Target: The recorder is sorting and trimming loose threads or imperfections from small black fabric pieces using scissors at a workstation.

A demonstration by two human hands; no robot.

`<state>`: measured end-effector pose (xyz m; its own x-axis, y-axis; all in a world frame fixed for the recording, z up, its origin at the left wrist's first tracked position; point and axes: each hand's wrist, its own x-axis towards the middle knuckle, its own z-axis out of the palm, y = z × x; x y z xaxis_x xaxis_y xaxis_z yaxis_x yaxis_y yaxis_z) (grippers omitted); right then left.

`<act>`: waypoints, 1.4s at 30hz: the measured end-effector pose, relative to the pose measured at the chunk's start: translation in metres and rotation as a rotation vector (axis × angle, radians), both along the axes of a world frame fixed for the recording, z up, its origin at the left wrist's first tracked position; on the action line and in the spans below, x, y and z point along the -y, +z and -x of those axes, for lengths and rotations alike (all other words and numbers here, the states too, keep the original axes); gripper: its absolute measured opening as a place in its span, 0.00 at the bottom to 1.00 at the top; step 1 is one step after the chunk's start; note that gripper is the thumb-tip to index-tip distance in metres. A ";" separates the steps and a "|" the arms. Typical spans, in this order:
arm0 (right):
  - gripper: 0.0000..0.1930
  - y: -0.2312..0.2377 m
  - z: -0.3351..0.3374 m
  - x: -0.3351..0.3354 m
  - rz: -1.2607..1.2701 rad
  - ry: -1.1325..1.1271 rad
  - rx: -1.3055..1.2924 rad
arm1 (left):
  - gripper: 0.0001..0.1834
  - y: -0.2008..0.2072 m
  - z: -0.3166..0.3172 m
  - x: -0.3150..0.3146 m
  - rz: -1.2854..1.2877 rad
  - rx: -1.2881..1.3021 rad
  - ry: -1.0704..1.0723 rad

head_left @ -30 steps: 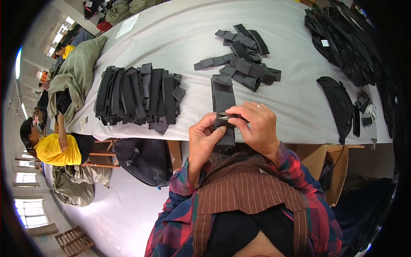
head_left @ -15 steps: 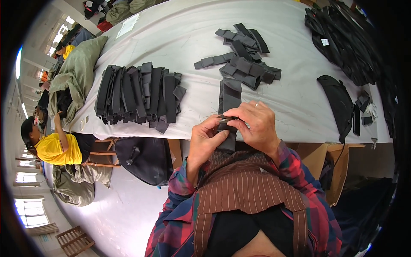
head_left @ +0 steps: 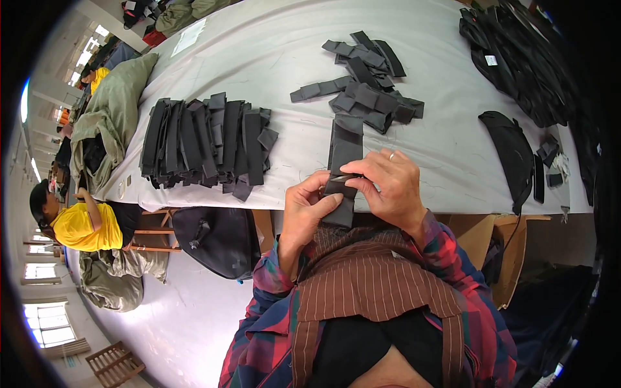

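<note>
A black fabric strip (head_left: 345, 142) with folded, layered sections runs from the table toward my body, its near end hanging at the table's front edge. My left hand (head_left: 307, 204) is closed on this strip from the left, with the thumb pressed on top. From the right, my right hand (head_left: 388, 184) pinches thumb and forefinger together at the strip's fold. A thin, shiny sliver shows at those fingertips; it is too small to name. Just beyond the strip lies a loose heap of similar black strips (head_left: 369, 97). To the left, a dense row of black strips (head_left: 204, 142) stands packed together.
Black bags (head_left: 517, 64) pile up at the far right, with a curved black fabric piece (head_left: 508, 161) nearer me. Under the table are a cardboard box (head_left: 511, 258) and a black bag (head_left: 217, 239). A person in yellow (head_left: 90, 223) is at the left, by grey-green cloth (head_left: 116, 110).
My right hand has shifted slightly right and its fingertips have drawn a little apart from my left hand's. More of the strip between the hands shows. The left hand still grips it.
</note>
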<state>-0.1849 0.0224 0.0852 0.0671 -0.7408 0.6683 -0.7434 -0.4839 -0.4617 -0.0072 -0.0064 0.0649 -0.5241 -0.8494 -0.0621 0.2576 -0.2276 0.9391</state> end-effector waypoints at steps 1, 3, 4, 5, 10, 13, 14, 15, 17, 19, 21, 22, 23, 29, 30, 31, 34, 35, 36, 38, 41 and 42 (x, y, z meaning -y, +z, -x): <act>0.09 0.000 0.000 0.000 0.000 -0.001 0.001 | 0.15 -0.001 -0.001 0.000 0.000 0.001 -0.001; 0.10 0.001 0.001 -0.001 -0.008 -0.012 -0.065 | 0.15 -0.002 -0.003 0.001 -0.058 0.010 -0.031; 0.10 0.001 0.003 -0.001 -0.007 -0.016 -0.066 | 0.15 -0.001 -0.002 0.000 -0.057 0.010 -0.035; 0.08 0.001 0.005 -0.001 -0.049 0.014 -0.042 | 0.15 0.001 -0.002 -0.001 -0.082 0.004 -0.036; 0.10 -0.009 0.015 0.007 -0.293 0.155 0.762 | 0.14 0.007 0.001 -0.002 -0.074 -0.039 -0.029; 0.19 0.000 0.017 0.016 -0.201 -0.006 0.642 | 0.14 0.005 0.000 -0.004 -0.045 -0.015 -0.030; 0.19 0.000 0.019 0.019 -0.198 -0.009 0.644 | 0.14 0.002 0.001 -0.005 0.115 0.043 -0.010; 0.19 -0.003 0.021 0.024 -0.214 -0.046 0.514 | 0.14 0.000 0.002 -0.007 0.274 0.101 0.008; 0.12 -0.030 0.036 0.041 -0.142 0.021 0.481 | 0.14 0.017 0.009 -0.013 0.504 0.267 -0.107; 0.06 -0.023 0.042 0.038 -0.343 0.143 0.935 | 0.15 0.026 0.009 -0.017 0.688 0.448 -0.270; 0.05 -0.014 0.037 0.037 -0.444 0.318 1.470 | 0.17 0.024 0.008 -0.015 0.699 0.370 -0.222; 0.05 -0.011 0.033 0.037 -0.441 0.314 1.474 | 0.18 0.023 0.008 -0.014 0.709 0.293 -0.170; 0.05 -0.009 0.030 0.035 -0.432 0.356 1.536 | 0.20 0.020 0.008 -0.009 0.761 0.262 -0.076; 0.06 -0.009 0.008 0.030 -0.421 0.379 1.521 | 0.39 0.014 0.019 -0.006 0.291 -0.025 -0.022; 0.06 -0.010 0.005 0.029 -0.422 0.376 1.522 | 0.38 0.011 0.018 -0.005 0.116 -0.057 -0.149; 0.05 -0.011 0.003 0.029 -0.417 0.358 1.497 | 0.38 0.002 0.017 -0.005 0.051 -0.078 -0.175; 0.03 -0.011 -0.003 0.027 -0.402 0.334 1.473 | 0.36 -0.004 0.018 -0.003 -0.014 -0.026 -0.100; 0.03 -0.011 -0.003 0.027 -0.412 0.293 1.454 | 0.31 -0.004 0.019 -0.003 0.005 -0.027 -0.054; 0.02 -0.011 -0.002 0.027 -0.423 0.253 1.435 | 0.31 -0.005 0.019 -0.001 -0.001 -0.026 -0.052; 0.03 -0.013 0.000 0.029 -0.433 0.219 1.396 | 0.26 -0.007 0.018 0.003 0.024 0.003 -0.013; 0.04 -0.010 -0.003 0.029 -0.467 0.194 1.363 | 0.25 -0.002 0.017 0.007 -0.079 -0.074 -0.019; 0.04 -0.011 -0.003 0.029 -0.476 0.194 1.371 | 0.26 -0.003 0.018 0.009 -0.096 -0.065 -0.037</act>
